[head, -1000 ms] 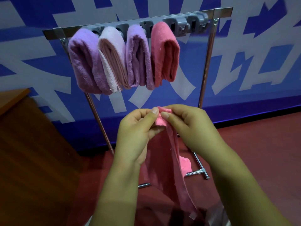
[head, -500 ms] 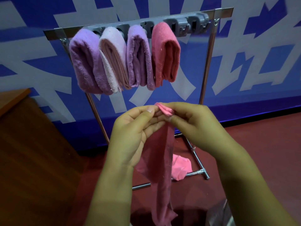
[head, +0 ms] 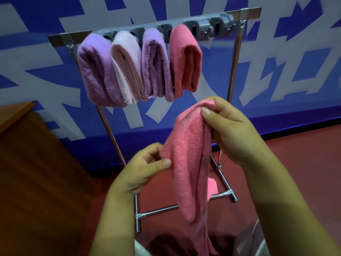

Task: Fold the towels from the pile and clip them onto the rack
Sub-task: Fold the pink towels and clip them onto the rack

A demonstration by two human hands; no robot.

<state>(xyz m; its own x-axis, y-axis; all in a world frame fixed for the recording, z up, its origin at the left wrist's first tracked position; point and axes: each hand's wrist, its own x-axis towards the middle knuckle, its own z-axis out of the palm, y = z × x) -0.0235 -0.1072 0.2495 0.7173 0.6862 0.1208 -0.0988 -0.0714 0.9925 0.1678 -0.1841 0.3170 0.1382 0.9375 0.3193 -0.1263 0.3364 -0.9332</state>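
I see the pink towel (head: 188, 145) hanging in front of the rack (head: 234, 58), below its four clipped towels. My right hand (head: 232, 130) pinches its top corner between thumb and fingers; my left hand (head: 144, 169) pinches its side edge lower down, thumb on the cloth.

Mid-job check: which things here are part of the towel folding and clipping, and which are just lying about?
Part of the job:
pink towel, pinched by left hand and right hand
rack with grey clip bar
four clipped towels: purple, pale pink, purple, red-pink

Just lying about:
wooden furniture
blue wall banner
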